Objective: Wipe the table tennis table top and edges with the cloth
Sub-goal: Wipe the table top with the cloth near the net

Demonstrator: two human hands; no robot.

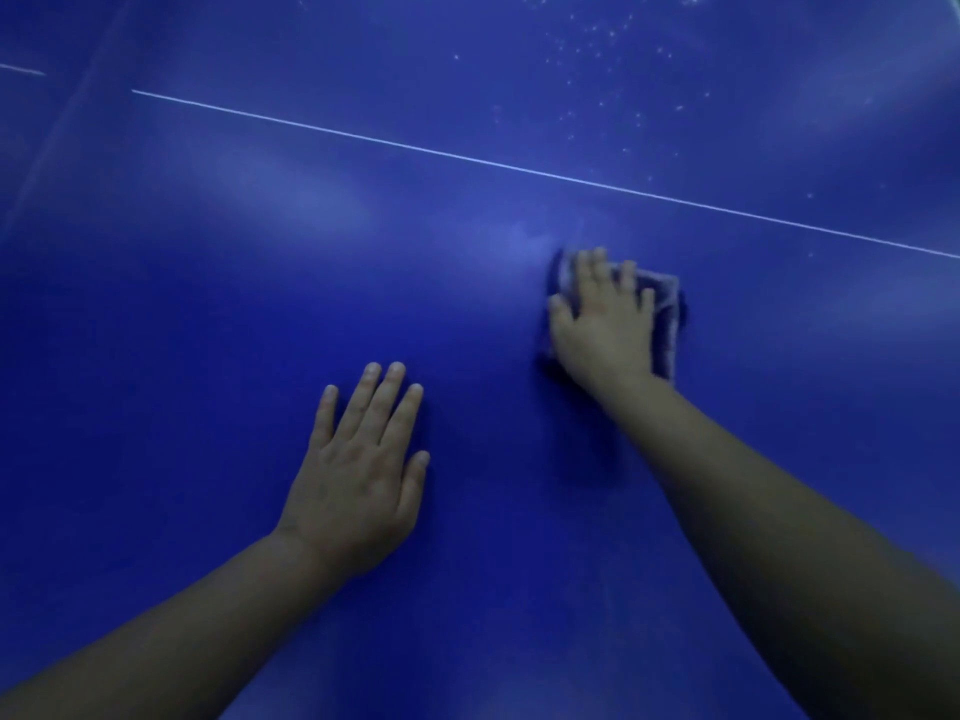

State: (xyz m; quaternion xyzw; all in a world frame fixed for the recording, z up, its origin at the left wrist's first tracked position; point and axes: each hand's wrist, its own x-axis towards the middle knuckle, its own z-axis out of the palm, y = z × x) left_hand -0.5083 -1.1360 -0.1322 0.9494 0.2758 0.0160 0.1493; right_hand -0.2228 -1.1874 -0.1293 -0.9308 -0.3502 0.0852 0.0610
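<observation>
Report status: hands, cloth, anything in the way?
Right hand flat on cloth, pressing it to table. Left hand flat on table, bracing. Specks beyond the white line. Nothing in the way.

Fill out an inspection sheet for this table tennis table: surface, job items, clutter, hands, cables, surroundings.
Surface: blue table top, glossy with pale reflections; a thin white line runs across it.
Job's things: folded cloth lies flat on the top, just short of the line.
Clutter: scattered white specks on the far right part, beyond the line.
Hands: right hand presses flat on the cloth, fingers straight; left hand rests flat on the bare top, holding nothing.
Cables: nothing seen.
Surroundings: only the table fills the view; a dark seam crosses the far left; no table edges seen.
</observation>
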